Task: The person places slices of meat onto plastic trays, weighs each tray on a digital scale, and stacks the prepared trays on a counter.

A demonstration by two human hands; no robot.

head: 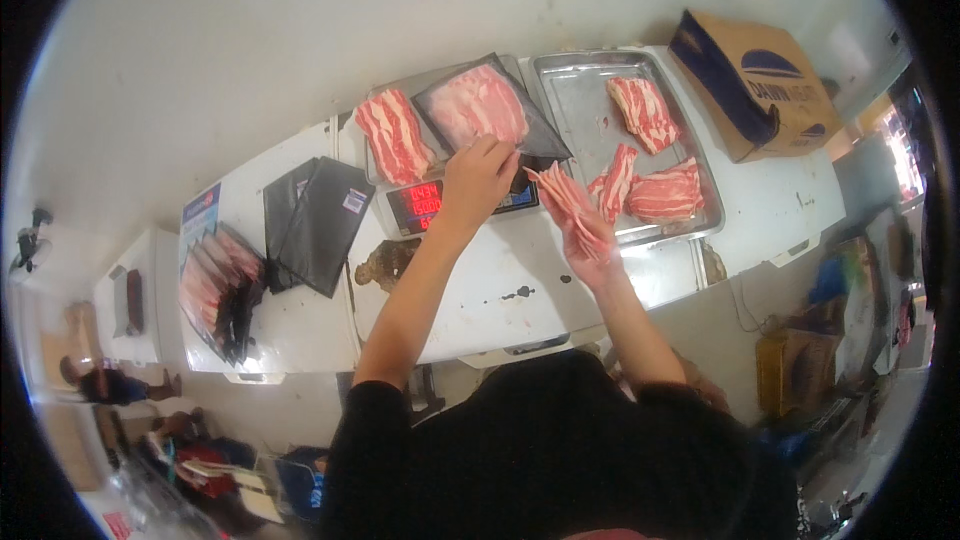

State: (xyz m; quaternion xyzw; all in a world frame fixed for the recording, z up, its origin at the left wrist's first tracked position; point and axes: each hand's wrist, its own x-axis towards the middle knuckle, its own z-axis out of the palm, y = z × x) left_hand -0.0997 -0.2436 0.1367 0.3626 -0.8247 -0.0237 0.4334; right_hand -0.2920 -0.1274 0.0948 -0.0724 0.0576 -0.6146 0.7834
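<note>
My right hand (595,259) holds a fanned stack of thin raw meat slices (568,202) over the front of the counter. The fingertips of my left hand (480,176) are bent together at the lower edge of a clear-fronted, black-backed plastic pouch (551,139); whether they pinch anything is hidden. Inside that pouch lie flat slices of pale pink, fatty meat (480,106). The pouch rests on a digital scale with a lit red display (420,202), which my left forearm partly covers. A slab of streaky meat (395,135) sits left of the pouch on the scale's metal platform.
A metal tray (577,86) to the right holds several meat pieces (643,114). Beyond it stands a cardboard carton (780,82). Black pouches (322,217) and a row of filled pouches (221,277) lie left on the white freezer top (480,315). People (112,384) are far left.
</note>
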